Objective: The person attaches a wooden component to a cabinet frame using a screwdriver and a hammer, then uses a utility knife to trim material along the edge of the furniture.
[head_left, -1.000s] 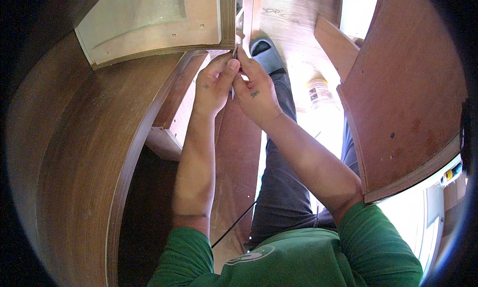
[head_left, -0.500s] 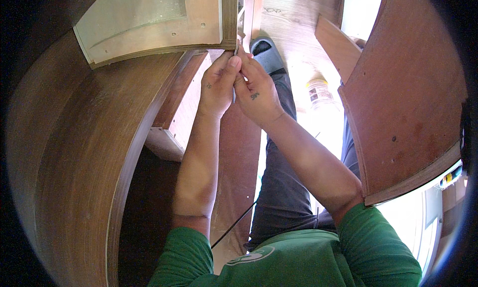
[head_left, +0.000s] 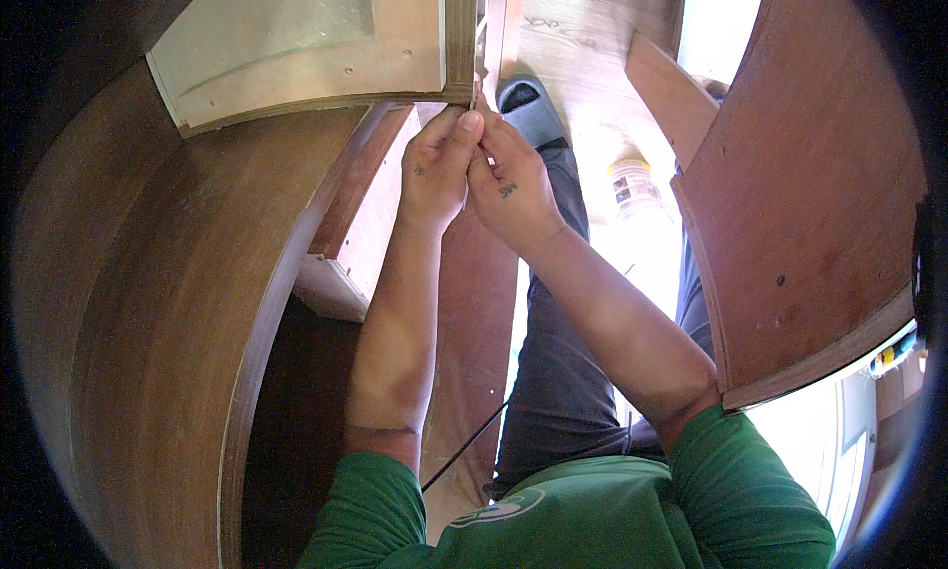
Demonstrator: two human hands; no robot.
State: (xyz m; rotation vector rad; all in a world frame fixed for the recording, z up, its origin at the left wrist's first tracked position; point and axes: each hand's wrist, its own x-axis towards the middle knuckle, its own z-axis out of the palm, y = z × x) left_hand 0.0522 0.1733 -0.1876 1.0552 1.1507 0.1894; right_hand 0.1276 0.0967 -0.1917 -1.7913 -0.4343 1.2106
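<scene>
A brown cabinet [head_left: 163,302] fills the left, a reddish board [head_left: 800,194] the right; floor [head_left: 583,36] lies open between, partly taken by a leg [head_left: 555,371]. A framed door [head_left: 410,60] stands just above the hands. The left hand [head_left: 436,164] and right hand [head_left: 511,174] touch, fingers curled nearly closed, pinching a thin piece [head_left: 474,99] beside the door's lower corner, mostly hidden by fingertips.

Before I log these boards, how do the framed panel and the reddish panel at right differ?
The framed panel is pale with a border; the reddish panel is darker and plain. The framed panel is near the left hand; the reddish panel stands farther away. Both bear small spots.
</scene>
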